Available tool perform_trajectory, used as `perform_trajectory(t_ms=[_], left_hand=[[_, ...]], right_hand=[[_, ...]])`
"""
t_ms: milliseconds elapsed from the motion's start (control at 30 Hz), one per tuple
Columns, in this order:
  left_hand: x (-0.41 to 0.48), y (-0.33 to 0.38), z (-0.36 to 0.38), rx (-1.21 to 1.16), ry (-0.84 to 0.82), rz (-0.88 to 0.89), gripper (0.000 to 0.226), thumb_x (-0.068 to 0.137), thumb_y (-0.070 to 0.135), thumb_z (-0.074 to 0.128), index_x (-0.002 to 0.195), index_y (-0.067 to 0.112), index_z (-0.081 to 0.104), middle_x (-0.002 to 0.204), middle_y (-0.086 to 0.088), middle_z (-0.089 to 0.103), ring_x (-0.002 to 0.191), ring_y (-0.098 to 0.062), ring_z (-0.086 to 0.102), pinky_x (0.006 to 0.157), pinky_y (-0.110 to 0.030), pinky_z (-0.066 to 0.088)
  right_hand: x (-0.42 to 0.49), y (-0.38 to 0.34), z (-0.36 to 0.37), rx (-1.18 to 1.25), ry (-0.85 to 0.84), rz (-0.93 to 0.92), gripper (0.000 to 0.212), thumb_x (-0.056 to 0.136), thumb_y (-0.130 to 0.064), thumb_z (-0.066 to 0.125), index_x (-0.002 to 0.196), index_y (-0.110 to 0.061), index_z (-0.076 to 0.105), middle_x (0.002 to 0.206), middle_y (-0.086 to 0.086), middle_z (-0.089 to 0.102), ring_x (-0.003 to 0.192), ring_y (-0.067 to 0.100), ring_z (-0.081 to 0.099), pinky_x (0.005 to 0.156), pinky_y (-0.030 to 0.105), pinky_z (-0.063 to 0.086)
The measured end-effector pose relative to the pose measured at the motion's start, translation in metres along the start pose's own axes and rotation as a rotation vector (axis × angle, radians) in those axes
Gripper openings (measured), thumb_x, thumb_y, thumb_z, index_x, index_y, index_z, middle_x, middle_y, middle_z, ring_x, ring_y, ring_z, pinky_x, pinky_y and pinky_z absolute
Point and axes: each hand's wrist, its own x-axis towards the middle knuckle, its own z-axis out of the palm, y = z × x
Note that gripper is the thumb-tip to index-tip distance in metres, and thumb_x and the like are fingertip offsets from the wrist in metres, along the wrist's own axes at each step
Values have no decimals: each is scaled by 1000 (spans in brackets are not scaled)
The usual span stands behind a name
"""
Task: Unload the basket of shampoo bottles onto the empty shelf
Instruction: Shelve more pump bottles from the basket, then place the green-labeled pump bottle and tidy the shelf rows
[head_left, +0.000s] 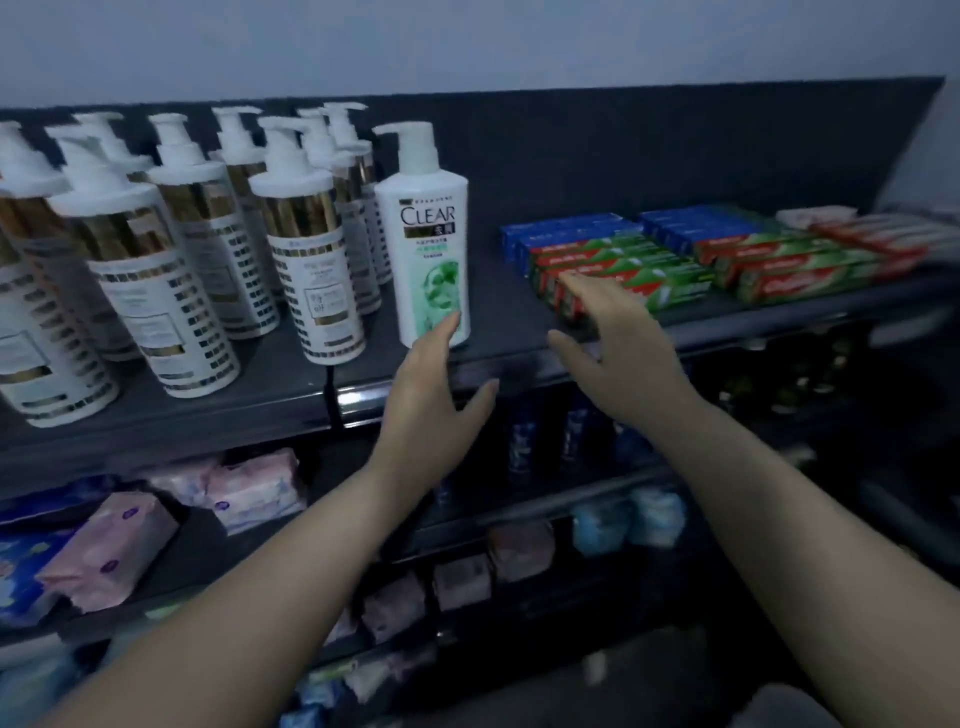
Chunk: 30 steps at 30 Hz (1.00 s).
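Left hand (426, 400), right hand (618, 364) empty; bottle (431, 234) upright, dark shelf (509, 317)

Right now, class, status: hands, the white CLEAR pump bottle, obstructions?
Left hand open at white CLEAR pump bottle. Right hand open. Bottle upright on dark shelf. Red toothpaste boxes beside right hand.

White Clear shampoo bottle (429, 244) stands upright on dark shelf (498, 332); green label.
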Motion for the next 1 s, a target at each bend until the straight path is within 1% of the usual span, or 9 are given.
perform_trajectory(t_ms=[67,167,367,500,667,800,833,933,1000], left_hand=[[-11,9,19,-15,-65,34,74,89,30,66,150,18,26,151,-2,38,137,-16,35,106,-19,25],[-25,24,53,-45,-174,49,75,91,37,61,152,26,19,155,2,32,140,-15,31,109,-27,27],[-67,56,132,-166,-391,65,74,92,36,60,152,27,19,155,7,29,141,-10,27,109,-23,22],[-106,79,194,-207,-541,65,73,92,34,62,152,25,21,150,10,34,136,-6,30,104,-18,23],[-162,104,279,-218,-737,-16,74,91,33,63,152,24,22,154,6,33,139,-8,31,106,-20,25],[-211,115,339,-193,-904,-64,74,93,35,60,153,25,18,156,6,29,141,-11,28,110,-25,27],[-223,115,353,-189,-938,-82,74,93,35,60,153,24,19,156,5,29,141,-11,29,109,-24,28],[-255,111,392,-194,-1022,-127,74,93,31,62,153,21,20,155,3,32,139,-13,32,98,-10,23],[-276,105,419,-179,-1084,-138,76,92,28,64,153,19,20,155,1,31,139,-15,33,101,-12,25]], right_hand=[[-30,11,-9,-15,-8,64,59,95,-35,55,146,-13,37,148,3,42,138,21,35,112,35,31],[-76,30,-19,-70,-18,188,61,95,-39,54,149,-20,31,151,-2,38,141,16,31,113,33,29],[-173,77,-39,-84,20,371,59,96,-35,53,149,-20,31,151,1,37,142,17,27,111,23,20],[-246,117,-53,-74,20,529,58,97,-33,51,149,-21,29,152,2,35,143,20,26,113,32,25],[-349,174,-68,-71,28,751,58,95,-23,56,147,-14,35,150,7,39,141,25,31,114,32,24],[-429,211,-63,-49,-31,934,58,95,-23,55,148,-15,33,151,4,37,142,22,28,112,30,23],[-447,219,-59,-46,-48,969,58,95,-23,55,148,-15,33,151,4,37,142,22,28,112,29,22],[-497,236,-44,-40,-97,1074,58,95,-23,56,148,-13,33,150,6,39,140,23,31,110,27,23],[-528,244,-32,-38,-96,1131,57,94,-20,58,146,-11,36,146,10,44,133,22,37,104,24,26]])
